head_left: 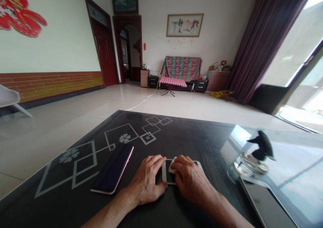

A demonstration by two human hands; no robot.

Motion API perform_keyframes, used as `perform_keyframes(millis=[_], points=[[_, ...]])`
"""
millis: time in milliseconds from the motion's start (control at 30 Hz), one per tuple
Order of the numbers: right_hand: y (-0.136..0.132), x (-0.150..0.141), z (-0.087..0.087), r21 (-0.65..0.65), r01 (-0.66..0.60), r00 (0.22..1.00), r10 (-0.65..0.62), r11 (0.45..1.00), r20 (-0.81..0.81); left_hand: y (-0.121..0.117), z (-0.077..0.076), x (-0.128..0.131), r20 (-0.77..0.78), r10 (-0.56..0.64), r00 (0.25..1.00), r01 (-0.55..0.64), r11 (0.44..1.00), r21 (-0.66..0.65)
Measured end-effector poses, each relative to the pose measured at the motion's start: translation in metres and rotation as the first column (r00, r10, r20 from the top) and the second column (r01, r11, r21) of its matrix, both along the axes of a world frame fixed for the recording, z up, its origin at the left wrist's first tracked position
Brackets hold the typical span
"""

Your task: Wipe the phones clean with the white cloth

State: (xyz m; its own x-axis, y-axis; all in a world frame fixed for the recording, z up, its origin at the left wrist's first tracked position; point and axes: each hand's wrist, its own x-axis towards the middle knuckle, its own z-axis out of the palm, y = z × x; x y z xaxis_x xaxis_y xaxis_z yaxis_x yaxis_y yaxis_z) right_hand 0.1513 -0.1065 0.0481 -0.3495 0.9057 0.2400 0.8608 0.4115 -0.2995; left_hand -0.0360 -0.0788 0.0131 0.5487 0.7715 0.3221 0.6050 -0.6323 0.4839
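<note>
Noted a framed picture (pixel 185 25) on the far wall (pixel 153 6), above a red-and-green patterned cloth (pixel 183 66) draped over a hidden shape. Spotted a small table (pixel 173 82) with red-and-white checked top just in front. Recorded a red door (pixel 102 49) left of an open doorway (pixel 140 46), a darker framed picture (pixel 125 3) above the latter. Logged a purple curtain (pixel 252 49) at right, a white chair (pixel 8 97) partly out of view at left.

A white-framed, rectangular smartphone (pixel 171 178) with a dark screen lies flat, face up and crosswise on the black, grey-patterned tabletop (pixel 181 137), a small, crumpled white wipe (pixel 172 166) bunched against its screen.
</note>
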Motion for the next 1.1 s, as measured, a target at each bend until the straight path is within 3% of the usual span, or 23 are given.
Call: perform_keyframes(millis=[267, 400, 600, 767, 1100], points=[[0.010, 0.014, -0.006, 0.043, 0.089, 0.996, -0.090, 0.995, 0.019, 0.000, -0.001, -0.001, 0.003, -0.001, 1.000, 0.001, 1.000, 0.007], [0.008, 0.013, -0.001, -0.006, 0.099, 0.993, -0.099, 0.995, 0.068, -0.001, 0.000, -0.001, -0.006, 0.002, 1.000, -0.002, 1.000, 0.000], [-0.004, 0.005, 0.011, -0.090, 0.059, 0.991, -0.047, 0.994, 0.126, 0.000, -0.001, 0.000, -0.015, 0.000, 1.000, 0.000, 1.000, -0.019], [-0.008, 0.003, 0.008, -0.111, 0.010, 0.997, -0.002, 0.994, 0.072, 0.002, -0.003, -0.001, -0.015, 0.003, 1.000, -0.004, 1.000, -0.017], [0.011, 0.018, -0.001, -0.039, 0.145, 0.987, -0.142, 0.989, 0.073, 0.000, 0.003, 0.000, -0.010, 0.004, 1.000, -0.004, 1.000, -0.014]])
